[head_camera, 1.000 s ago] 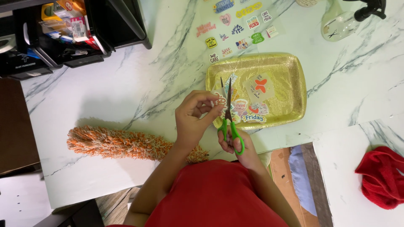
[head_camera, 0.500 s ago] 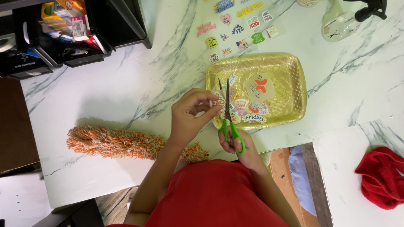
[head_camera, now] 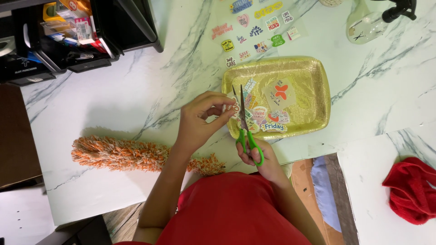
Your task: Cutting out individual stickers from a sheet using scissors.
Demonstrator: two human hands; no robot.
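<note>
Sticker cutting over a gold tray, part done.
Left to right: an orange fringed duster [head_camera: 136, 154] lies on the marble desk [head_camera: 113, 95] at 9 o'clock of the hands. The left hand [head_camera: 200, 120] pinches a small sticker piece [head_camera: 231, 108] between thumb and fingertips; the right hand [head_camera: 261, 159] is closed through the handles of green scissors [head_camera: 245, 124], blades parted at the piece. Several cut stickers [head_camera: 265, 111] already lie in the gold tray [head_camera: 318, 86]; at 12 o'clock a clear sticker sheet [head_camera: 256, 27] keeps many uncut, so, in my judgement, much remains.
</note>
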